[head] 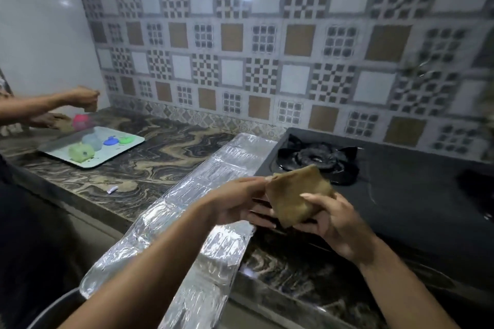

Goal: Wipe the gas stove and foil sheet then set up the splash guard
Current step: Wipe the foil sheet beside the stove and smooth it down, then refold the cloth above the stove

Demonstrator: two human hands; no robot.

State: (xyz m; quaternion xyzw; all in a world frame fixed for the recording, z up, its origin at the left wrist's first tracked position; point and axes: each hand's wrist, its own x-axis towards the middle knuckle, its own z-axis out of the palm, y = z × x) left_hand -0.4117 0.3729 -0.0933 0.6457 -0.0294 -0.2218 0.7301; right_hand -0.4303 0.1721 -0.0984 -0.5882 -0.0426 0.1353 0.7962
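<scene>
A folded brown cloth (295,195) is held in the air between both hands, just in front of the black gas stove (401,189). My left hand (235,203) pinches its left edge. My right hand (331,224) grips its lower right side from beneath. The stove's left burner (318,159) sits just behind the cloth. A long silver foil sheet (197,211) lies flat on the marble counter (133,168) along the stove's left side, its near end hanging over the counter's front edge under my left forearm.
Another person's hands (80,101) work at the far left over a pale tray (91,147) with small coloured lids and tubs. A small white object (112,189) lies on the counter. Patterned tiles (267,61) back the counter.
</scene>
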